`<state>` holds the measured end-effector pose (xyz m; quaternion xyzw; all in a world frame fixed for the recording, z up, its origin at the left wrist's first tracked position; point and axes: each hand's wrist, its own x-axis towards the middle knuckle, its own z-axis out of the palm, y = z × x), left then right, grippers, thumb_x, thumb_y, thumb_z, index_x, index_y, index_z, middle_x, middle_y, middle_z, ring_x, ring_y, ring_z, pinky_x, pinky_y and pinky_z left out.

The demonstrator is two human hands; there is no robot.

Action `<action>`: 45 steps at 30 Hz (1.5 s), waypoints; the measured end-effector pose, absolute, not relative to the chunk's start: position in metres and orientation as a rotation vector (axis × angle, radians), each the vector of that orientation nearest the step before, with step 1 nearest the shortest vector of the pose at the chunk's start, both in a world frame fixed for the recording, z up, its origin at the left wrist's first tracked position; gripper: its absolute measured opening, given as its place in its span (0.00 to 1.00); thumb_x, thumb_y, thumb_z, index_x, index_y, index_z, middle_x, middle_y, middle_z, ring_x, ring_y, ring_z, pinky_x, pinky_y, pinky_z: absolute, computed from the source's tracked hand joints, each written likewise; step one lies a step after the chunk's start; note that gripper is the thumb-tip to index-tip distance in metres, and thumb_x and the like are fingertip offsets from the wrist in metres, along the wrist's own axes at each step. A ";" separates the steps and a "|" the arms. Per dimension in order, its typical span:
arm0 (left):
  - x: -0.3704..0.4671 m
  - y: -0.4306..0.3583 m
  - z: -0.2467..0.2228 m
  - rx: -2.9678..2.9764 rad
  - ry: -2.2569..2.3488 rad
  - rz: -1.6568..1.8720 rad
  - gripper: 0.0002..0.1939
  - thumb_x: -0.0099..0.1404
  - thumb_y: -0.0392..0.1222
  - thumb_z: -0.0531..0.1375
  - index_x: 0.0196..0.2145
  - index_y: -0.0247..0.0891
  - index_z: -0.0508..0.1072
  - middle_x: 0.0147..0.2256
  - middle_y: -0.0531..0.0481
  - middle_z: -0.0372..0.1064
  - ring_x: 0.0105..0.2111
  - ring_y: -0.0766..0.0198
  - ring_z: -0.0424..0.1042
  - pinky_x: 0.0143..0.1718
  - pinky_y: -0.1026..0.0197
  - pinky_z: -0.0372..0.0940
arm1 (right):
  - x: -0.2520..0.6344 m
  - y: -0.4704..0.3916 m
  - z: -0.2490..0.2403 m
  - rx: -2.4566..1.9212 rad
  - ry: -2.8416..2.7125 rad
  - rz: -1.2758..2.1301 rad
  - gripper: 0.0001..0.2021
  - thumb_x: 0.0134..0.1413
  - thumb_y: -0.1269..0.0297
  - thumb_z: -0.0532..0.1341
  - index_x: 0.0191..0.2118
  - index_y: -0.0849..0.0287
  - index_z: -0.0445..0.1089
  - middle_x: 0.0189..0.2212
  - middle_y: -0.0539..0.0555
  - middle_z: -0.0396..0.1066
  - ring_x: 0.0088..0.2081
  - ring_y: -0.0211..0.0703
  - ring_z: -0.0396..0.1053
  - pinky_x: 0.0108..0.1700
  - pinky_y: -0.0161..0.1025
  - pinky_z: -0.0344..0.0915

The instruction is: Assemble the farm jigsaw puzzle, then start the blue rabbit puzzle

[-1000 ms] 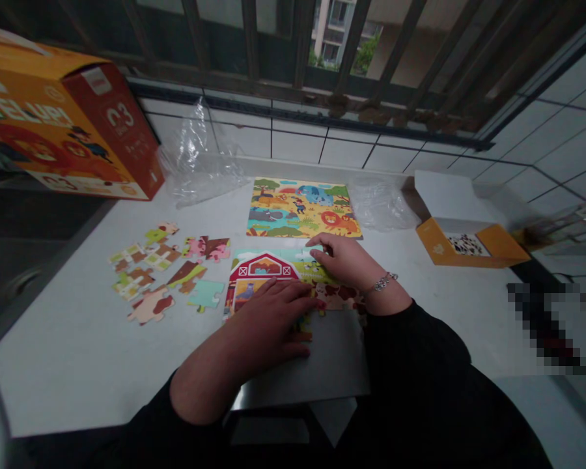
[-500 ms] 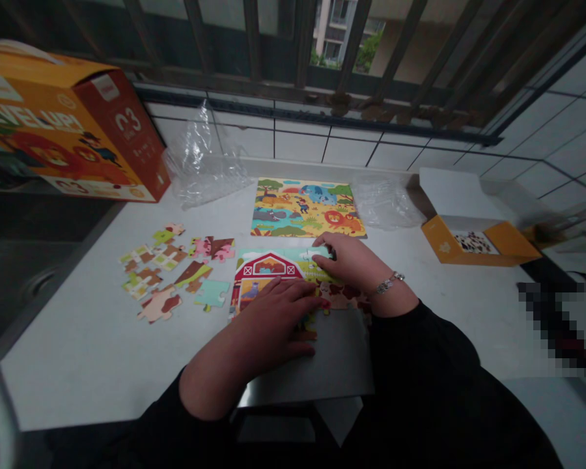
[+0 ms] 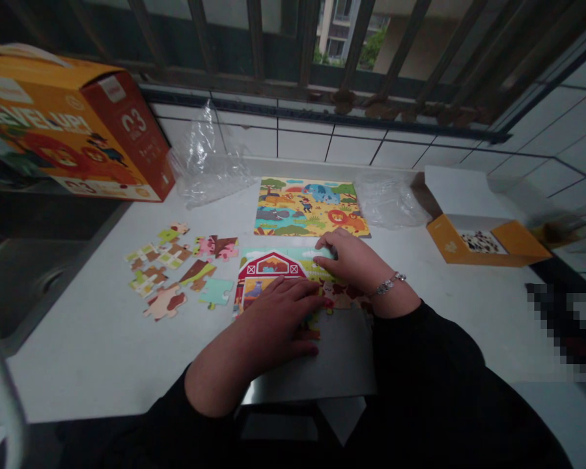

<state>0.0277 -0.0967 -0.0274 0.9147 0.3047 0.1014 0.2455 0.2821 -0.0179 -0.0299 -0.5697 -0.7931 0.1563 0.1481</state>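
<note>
A partly assembled jigsaw puzzle (image 3: 274,262) with a red barn lies on a grey board (image 3: 348,361) at the counter's front edge. My left hand (image 3: 280,319) rests flat across its lower middle, fingers stretched out, hiding part of the picture. At the puzzle's upper right, my right hand (image 3: 346,260) has thumb and index finger bent around a puzzle piece, mostly covered by the fingers. Loose puzzle pieces (image 3: 163,304) are spread to the left, among them a pale turquoise piece (image 3: 215,292) and a joined pair with pink pigs (image 3: 217,247).
Behind the barn puzzle lies a finished-looking safari puzzle (image 3: 312,208). Crumpled clear plastic bags (image 3: 209,172) flank it. A large orange box (image 3: 78,130) stands back left beside a sink (image 3: 39,273). An open yellow box (image 3: 522,251) holding small pieces sits at right.
The view has shifted slightly, so the scene sits a little further right. Both hands keep almost the same place on the puzzle.
</note>
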 end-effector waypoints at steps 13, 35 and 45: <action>0.005 -0.096 -0.003 2.514 0.954 0.351 0.36 0.68 0.47 0.75 0.70 0.44 0.71 0.71 0.38 0.67 0.68 0.42 0.70 0.70 0.42 0.67 | 0.281 -0.020 -0.026 -1.600 -2.259 0.449 0.10 0.66 0.59 0.71 0.48 0.56 0.79 0.47 0.59 0.77 0.48 0.53 0.74 0.54 0.48 0.69; -0.083 -0.081 0.024 2.388 1.547 0.153 0.05 0.65 0.37 0.61 0.37 0.42 0.77 0.39 0.45 0.77 0.40 0.53 0.73 0.43 0.55 0.67 | 0.281 -0.020 -0.014 -1.321 -1.610 0.794 0.23 0.71 0.38 0.61 0.41 0.54 0.75 0.35 0.52 0.76 0.31 0.41 0.66 0.34 0.40 0.62; 0.014 -0.093 0.028 2.099 1.269 0.533 0.07 0.68 0.37 0.64 0.35 0.43 0.68 0.30 0.56 0.72 0.29 0.64 0.68 0.32 0.62 0.61 | 0.261 -0.041 -0.001 -0.814 -1.997 1.475 0.21 0.56 0.52 0.79 0.51 0.52 0.79 0.46 0.52 0.82 0.46 0.45 0.78 0.50 0.42 0.73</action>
